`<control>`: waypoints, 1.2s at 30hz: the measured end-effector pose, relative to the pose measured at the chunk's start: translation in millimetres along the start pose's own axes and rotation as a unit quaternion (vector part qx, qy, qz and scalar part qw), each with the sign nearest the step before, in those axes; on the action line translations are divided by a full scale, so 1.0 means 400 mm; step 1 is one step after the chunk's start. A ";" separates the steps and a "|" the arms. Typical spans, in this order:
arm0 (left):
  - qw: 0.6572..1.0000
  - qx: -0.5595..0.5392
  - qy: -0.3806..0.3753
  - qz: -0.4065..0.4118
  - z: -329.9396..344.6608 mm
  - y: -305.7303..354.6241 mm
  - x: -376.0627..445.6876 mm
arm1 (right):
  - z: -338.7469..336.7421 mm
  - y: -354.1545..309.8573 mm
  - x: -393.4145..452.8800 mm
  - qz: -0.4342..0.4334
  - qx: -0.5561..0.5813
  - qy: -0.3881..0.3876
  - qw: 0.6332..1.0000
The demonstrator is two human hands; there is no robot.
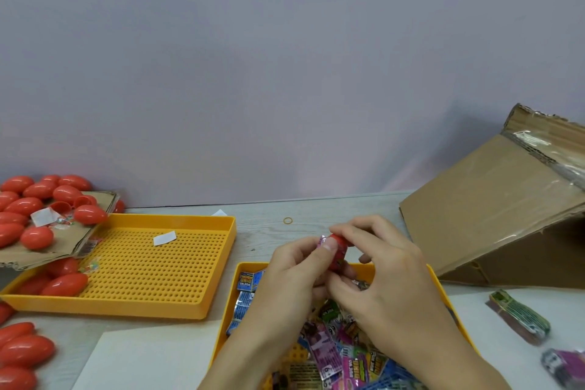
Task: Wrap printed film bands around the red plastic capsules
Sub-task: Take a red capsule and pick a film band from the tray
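Note:
Both my hands meet over the far end of a yellow tray (pixel 443 290) full of loose printed film bands (pixel 326 345). Between them is one red capsule (pixel 339 252) with a pink printed film band (pixel 322 242) partly around it. My left hand (pixel 292 275) pinches the band and capsule from the left with thumb and forefinger. My right hand (pixel 380 275) grips the capsule from the right and above. Most of the capsule is hidden by my fingers.
A perforated yellow tray (pixel 152 266) at left holds a few red capsules (pixel 65 283). More red capsules (pixel 38 206) lie on cardboard at far left and by the near left edge. A tilted cardboard box (pixel 493 215) stands at right. Bundled film bands (pixel 519 315) lie at near right.

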State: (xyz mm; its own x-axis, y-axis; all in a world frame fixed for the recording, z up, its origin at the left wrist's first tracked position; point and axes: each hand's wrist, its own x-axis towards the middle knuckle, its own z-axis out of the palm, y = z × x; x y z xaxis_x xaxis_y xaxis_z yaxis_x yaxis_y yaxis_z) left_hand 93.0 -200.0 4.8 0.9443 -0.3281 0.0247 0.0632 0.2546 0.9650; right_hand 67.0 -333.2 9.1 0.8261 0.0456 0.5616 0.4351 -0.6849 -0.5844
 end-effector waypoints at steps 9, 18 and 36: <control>0.969 -0.226 -0.055 -0.077 0.003 0.031 -0.018 | -0.005 -0.023 0.004 0.022 0.097 0.039 0.994; 0.985 -0.163 -0.022 -0.056 -0.002 0.028 -0.010 | -0.008 -0.024 0.007 0.014 0.078 0.040 0.996; 0.985 -0.017 0.173 -0.012 -0.015 0.012 0.019 | -0.017 -0.016 0.020 0.358 0.124 -0.023 0.925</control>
State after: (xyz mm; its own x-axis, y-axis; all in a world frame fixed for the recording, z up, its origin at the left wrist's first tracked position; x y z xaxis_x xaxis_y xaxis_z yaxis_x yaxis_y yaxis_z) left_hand 102.4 -195.7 8.1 0.9955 -0.0065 -0.0946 0.0926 0.2822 0.9549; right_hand 68.4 -333.4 21.5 0.9464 -0.3200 -0.0437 -0.1656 -0.3644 -0.9164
